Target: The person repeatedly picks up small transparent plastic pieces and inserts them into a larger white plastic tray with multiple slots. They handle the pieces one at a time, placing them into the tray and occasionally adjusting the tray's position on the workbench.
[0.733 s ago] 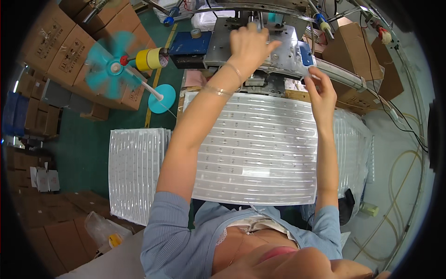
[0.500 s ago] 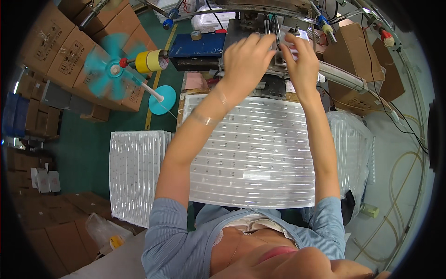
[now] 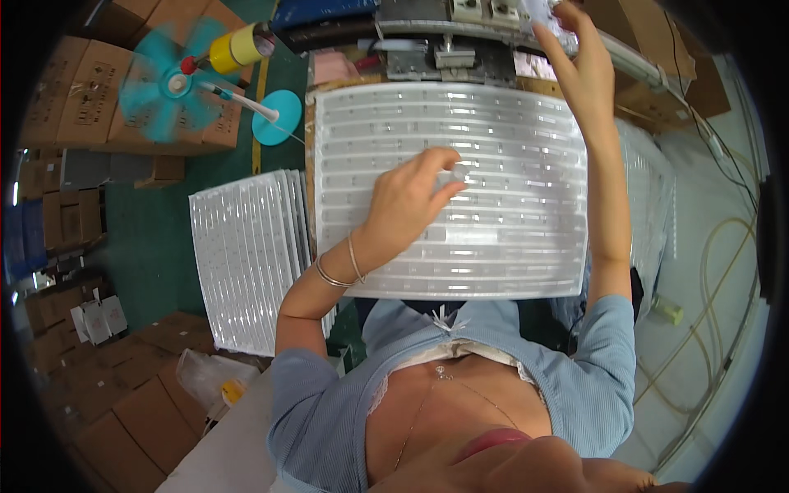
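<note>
My left hand (image 3: pixel 407 201) is over the middle of a white ribbed sheet (image 3: pixel 493 255) with rows of small clear pieces. Between its thumb and fingertips is a small clear piece (image 3: pixel 462 172), too small to name exactly. Up at the right end of the machine bench, my right hand (image 3: pixel 585 70) reaches out with thumb and fingers apart. Its fingertips are beside a heap of shiny clear bits (image 3: pixel 542 15), partly cut off by the upper edge. Metal machine parts (image 3: pixel 454 56) sit just beyond the sheet.
Similar ribbed sheets (image 3: pixel 238 263) are stacked at left, and a plastic-wrapped stack (image 3: pixel 649 189) stands at right. A turquoise fan (image 3: pixel 177 86) spins beside tape rolls (image 3: pixel 234 49) and cartons (image 3: pixel 90 90). A rail (image 3: pixel 633 62) runs along the bench, and hoses (image 3: pixel 707 296) lie at right.
My left hand has come back from the machine to above the sheet. My right hand has moved rightward to the clear bits. The whole view has shifted, the bench now higher in it.
</note>
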Motion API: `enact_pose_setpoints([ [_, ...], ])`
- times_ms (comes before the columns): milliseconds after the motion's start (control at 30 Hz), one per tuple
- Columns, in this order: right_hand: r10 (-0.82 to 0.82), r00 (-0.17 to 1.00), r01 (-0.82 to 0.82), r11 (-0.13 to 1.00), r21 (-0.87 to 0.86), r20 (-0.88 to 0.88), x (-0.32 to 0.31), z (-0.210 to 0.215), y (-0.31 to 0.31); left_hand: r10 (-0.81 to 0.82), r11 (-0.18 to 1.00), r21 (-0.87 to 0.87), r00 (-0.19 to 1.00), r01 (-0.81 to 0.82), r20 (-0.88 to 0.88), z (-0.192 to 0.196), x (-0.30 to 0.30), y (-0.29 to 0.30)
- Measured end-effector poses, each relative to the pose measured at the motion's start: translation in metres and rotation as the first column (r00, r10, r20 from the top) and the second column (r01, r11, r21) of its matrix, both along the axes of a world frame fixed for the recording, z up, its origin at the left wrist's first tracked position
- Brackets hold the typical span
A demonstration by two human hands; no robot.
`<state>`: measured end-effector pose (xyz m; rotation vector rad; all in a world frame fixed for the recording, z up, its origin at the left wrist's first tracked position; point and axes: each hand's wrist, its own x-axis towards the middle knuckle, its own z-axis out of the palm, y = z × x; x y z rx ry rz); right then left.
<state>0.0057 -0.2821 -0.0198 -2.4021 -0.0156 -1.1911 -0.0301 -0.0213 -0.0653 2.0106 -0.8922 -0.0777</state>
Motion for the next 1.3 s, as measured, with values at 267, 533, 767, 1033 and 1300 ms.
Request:
enact_pose_setpoints([
  [267,0.096,0.764,-0.249,0.956,-0.154,-0.638,-0.183,-0.059,0.048,-0.471,0.822,0.527,0.777,0.215,0.418,-0.044,-0.06,-0.006],
  [533,0.166,0.766,-0.332,0.93,-0.16,-0.621,-0.194,-0.086,0.051,-0.389,0.858,0.464,0.868,0.219,0.308,-0.04,-0.065,-0.004],
  [767,0.323,0.808,-0.067,0.881,0.468,-0.493,-0.184,-0.065,0.015,-0.409,0.905,0.272,0.841,0.326,0.354,-0.057,-0.072,-0.035],
  [1033,0.327,0.892,0.061,0.597,0.8,-0.312,-0.155,-0.061,-0.012,-0.532,0.782,0.54,0.786,0.313,0.315,-0.056,-0.064,-0.035],
  [1300,0.278,0.938,-0.046,0.692,0.721,-0.207,-0.113,-0.046,-0.021,-0.159,0.987,0.079,0.92,0.14,0.358,-0.03,0.013,-0.041],
])
